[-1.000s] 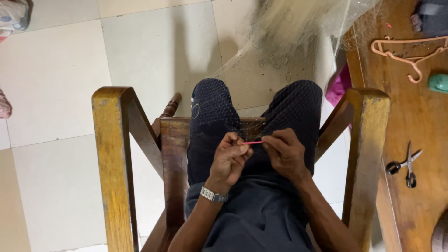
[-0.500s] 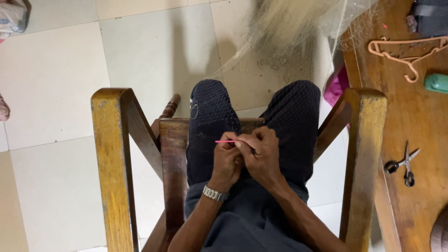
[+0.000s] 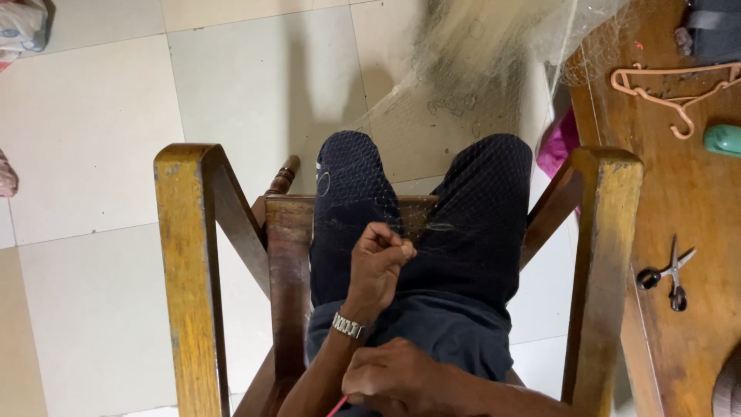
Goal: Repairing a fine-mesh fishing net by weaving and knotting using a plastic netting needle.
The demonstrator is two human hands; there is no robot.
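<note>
Pale floor tiles (image 3: 100,116) fill the left of the frame; a wooden surface (image 3: 695,201) runs down the right edge, carrying scissors (image 3: 670,274), a pink hanger (image 3: 675,89) and a green object (image 3: 724,139). Person sits in a wooden chair (image 3: 185,262), fine netting (image 3: 463,46) hanging from top centre and draped over both knees. Left hand (image 3: 378,262), wristwatch (image 3: 347,327) on the wrist, is closed in a pinch on the mesh at mid-frame. Right hand (image 3: 397,382), at the bottom edge, is curled shut on a thin red needle-like tool (image 3: 337,405), only its tip visible. Risks, as judged: the thread between the hands looks taut, so a hard pull could snap it or slip the pinched mesh; slack netting may snag on the chair arm (image 3: 610,232); the tool, held low and nearly out of view, could catch neighbouring meshes.
</note>
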